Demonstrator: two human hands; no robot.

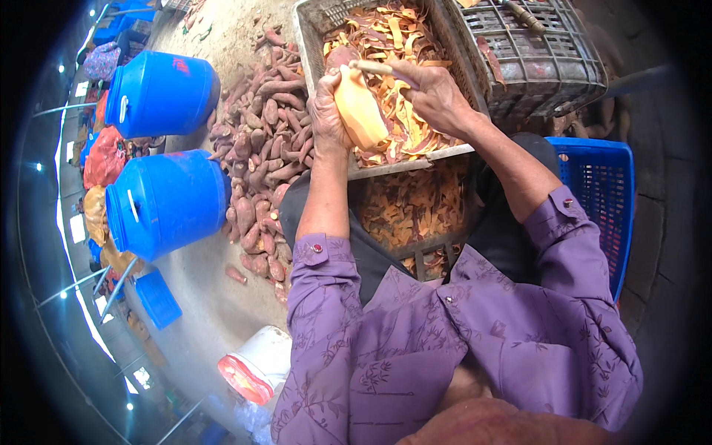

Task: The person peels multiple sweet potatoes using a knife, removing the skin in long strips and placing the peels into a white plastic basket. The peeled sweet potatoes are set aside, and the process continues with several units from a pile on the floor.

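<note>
My left hand grips a partly peeled sweet potato from its left side. Most of its length is bare orange flesh, while reddish skin covers the far end. In my right hand is a peeler with a pale handle. Its head lies at the upper part of the sweet potato, near the border between flesh and skin; the blade itself is too small to make out. Beneath both hands stands a plastic crate holding many orange and red peelings.
Unpeeled sweet potatoes lie heaped on the floor to the left. Beyond them are two blue barrels. An upturned crate bears a handled tool at the upper right. By my right leg sits a blue basket; a white bucket is lower left.
</note>
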